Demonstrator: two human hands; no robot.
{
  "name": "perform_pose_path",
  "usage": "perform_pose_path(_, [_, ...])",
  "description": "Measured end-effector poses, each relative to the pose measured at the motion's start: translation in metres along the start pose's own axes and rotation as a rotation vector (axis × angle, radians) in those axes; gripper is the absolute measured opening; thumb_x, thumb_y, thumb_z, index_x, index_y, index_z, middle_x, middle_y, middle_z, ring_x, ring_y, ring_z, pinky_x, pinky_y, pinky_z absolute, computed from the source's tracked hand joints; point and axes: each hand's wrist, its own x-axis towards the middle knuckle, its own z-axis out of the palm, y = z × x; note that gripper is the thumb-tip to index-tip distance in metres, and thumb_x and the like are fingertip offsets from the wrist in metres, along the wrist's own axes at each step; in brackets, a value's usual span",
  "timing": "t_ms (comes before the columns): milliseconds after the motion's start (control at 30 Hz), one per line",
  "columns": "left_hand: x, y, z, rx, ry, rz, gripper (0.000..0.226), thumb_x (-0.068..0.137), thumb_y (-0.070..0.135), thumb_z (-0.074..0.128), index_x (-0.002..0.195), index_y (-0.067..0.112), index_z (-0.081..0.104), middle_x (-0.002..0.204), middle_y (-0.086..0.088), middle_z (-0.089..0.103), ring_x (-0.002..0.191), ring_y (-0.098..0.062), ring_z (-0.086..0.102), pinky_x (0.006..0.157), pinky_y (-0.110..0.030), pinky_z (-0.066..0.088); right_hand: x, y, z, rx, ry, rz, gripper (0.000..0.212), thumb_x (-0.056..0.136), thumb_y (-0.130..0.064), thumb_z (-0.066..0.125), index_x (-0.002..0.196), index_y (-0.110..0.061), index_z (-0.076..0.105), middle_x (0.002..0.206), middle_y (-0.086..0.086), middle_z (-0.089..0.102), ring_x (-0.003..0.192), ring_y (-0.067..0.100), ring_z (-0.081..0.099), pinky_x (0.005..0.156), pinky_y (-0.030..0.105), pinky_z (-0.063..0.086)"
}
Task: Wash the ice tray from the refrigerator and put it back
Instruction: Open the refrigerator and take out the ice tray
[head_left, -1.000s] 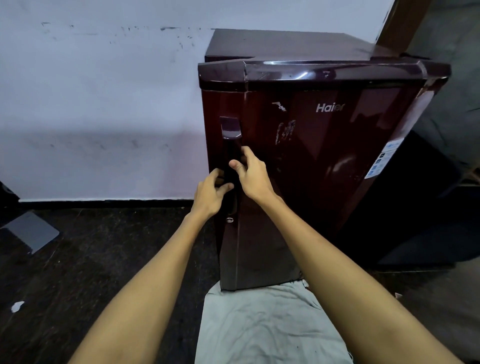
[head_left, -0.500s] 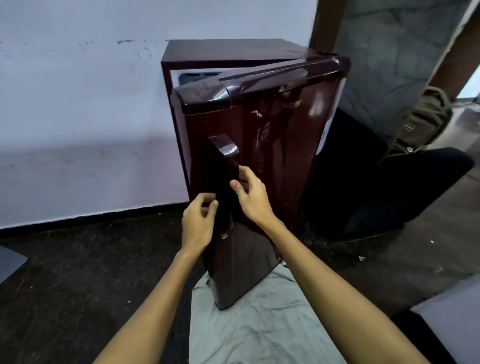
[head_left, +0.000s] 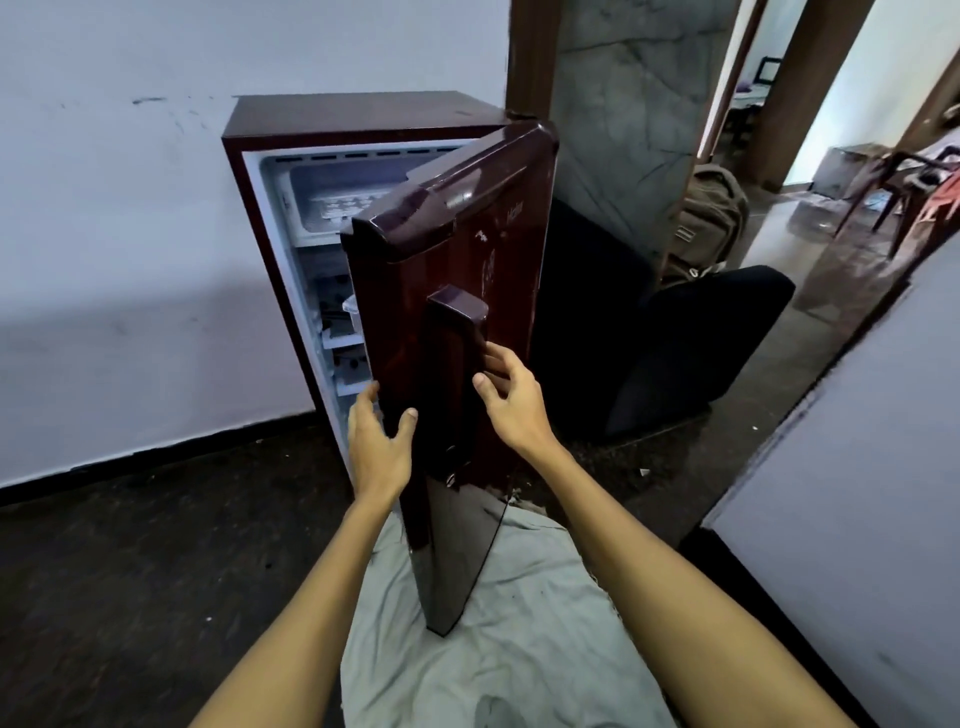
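Observation:
A small maroon refrigerator (head_left: 363, 117) stands against the white wall with its door (head_left: 498, 249) swung about halfway open towards me. In the freezer compartment at the top lies a pale ice tray (head_left: 348, 208), partly hidden by the door's top corner. My left hand (head_left: 376, 441) holds the door's free edge, fingers behind it and thumb on the front. My right hand (head_left: 511, 397) grips the right side of the tall door handle (head_left: 452, 364), fingers curled into its recess.
A crumpled pale cloth (head_left: 519, 649) lies on the dark floor under the door. A black cushioned seat (head_left: 675, 338) and a khaki backpack (head_left: 706, 218) sit right of the fridge. A white wall corner (head_left: 857, 493) juts in at the right, with a chair (head_left: 904, 187) beyond.
The door went from shut to about halfway open, exposing the freezer and shelves. My left hand shifted from the handle to the door's edge. The view turned right.

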Motion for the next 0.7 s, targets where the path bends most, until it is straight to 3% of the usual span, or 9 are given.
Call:
perform_pose_path(100, [-0.014,0.006,0.011,-0.023,-0.025,-0.008,0.050,0.090,0.018,0.060,0.136,0.011,0.040,0.134,-0.010,0.047,0.108,-0.020,0.055,0.088,-0.030,0.046,-0.011,0.005,-0.020,0.005,0.046,-0.001,0.041,0.095,-0.013,0.052,0.136,-0.019,0.046,0.131,0.004,0.054,0.111,0.008,0.055,0.090,0.016,0.046])
perform_pose_path(233, [-0.031,0.014,0.027,-0.025,-0.046,0.004,0.050,0.091,0.018,0.060,0.136,0.011,0.040,0.115,-0.006,0.054,0.095,-0.017,0.056,0.077,-0.028,0.044,-0.027,0.017,-0.043,0.016,0.099,0.019,0.040,0.095,-0.011,0.053,0.134,-0.017,0.049,0.130,0.003,0.056,0.099,0.002,0.057,0.079,0.009,0.047])
perform_pose_path(467, [-0.048,0.027,0.064,0.048,0.013,0.015,0.036,0.087,0.028,0.065,0.115,0.010,0.053,0.108,0.003,0.046,0.100,-0.022,0.056,0.089,-0.042,0.049,-0.039,0.043,-0.082,0.101,0.121,0.089,0.051,0.086,-0.016,0.067,0.134,-0.018,0.048,0.133,0.002,0.052,0.114,0.015,0.056,0.084,0.015,0.048])
perform_pose_path(700, [-0.081,0.046,0.112,0.047,0.025,0.076,0.023,0.084,0.028,0.069,0.099,0.018,0.055,0.111,0.002,0.042,0.103,-0.021,0.054,0.084,-0.035,0.049,-0.035,0.064,-0.132,0.127,0.246,0.072,0.039,0.083,-0.011,0.071,0.118,-0.015,0.056,0.116,0.000,0.059,0.098,0.007,0.059,0.070,0.005,0.047])
